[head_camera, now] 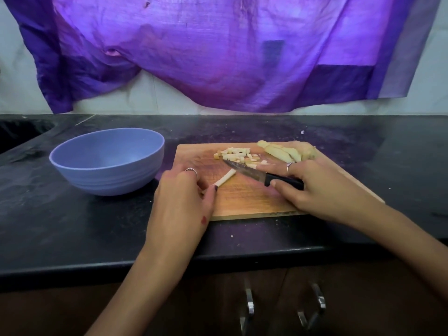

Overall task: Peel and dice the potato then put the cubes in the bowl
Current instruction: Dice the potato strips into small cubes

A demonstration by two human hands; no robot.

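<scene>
Head view, dicing in progress. The knife (257,174) is held by the right hand (312,185) at centre right of the frame: fingers are curled round the black handle, index finger laid along the blade's spine. The tip points toward upper left, the blade lying just right of the far end of a potato stick (224,178). The near end of that stick is pinned by the fingertips of the left hand (180,202), at frame centre; the fingers are bent over it, pinching it to the board (244,197).

Cut cubes (236,154) lie in a loose pile just above the blade, toward the board's upper edge. Uncut peeled potato slices (286,151) are stacked at the board's upper right, just beyond the right hand. The bowl (106,161) stands at centre left, near the board's left edge; no cubes are seen in it.

Judgement: the step in hand is crosscutting the stick into cubes. For even cubes, the blade should be squared to the stick and short, equal cuts taken from the free end. The left fingertips should be kept tucked back and walked away from the edge as the stick shortens. Much remains: the slices, then transfer to the bowl.

No brand, label or writing can be read on knife, bowl or board.
</scene>
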